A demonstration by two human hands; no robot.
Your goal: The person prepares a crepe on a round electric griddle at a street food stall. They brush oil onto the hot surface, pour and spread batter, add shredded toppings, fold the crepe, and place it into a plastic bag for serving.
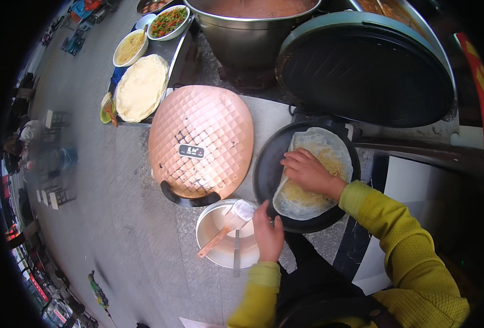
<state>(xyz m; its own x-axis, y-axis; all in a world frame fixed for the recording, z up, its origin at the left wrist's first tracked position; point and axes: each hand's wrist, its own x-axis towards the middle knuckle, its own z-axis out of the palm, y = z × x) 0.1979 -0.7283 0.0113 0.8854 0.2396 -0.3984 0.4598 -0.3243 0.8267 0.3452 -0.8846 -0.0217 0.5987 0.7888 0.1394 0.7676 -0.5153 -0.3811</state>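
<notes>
A thin, translucent pancake (309, 208) lies on a round black griddle (263, 180), with yellow shreds (327, 164) spread over it. The pancake's left edge is turned up over part of the shreds. My right hand (313, 172) grips that folded edge, its fingers close together and its palm above the shreds. At the griddle's lower left rim is my left hand (268, 233), thumb and fingers apart, holding nothing. Beside it, a white bucket (206, 238) holds pale batter. A wooden-handled tool (221, 238) with a whitish coated head rests across the bucket, along with a flat metal strip (236, 254).
Left of the griddle lies a copper-coloured quilted lid (203, 119) with a black handle. Beyond stand a pale flatbread stack (141, 88), a bowl of yellow shreds (130, 48) and a bowl of chopped vegetables (169, 22). A large steel pot (242, 43) and raised black griddle plate (365, 74) stand behind.
</notes>
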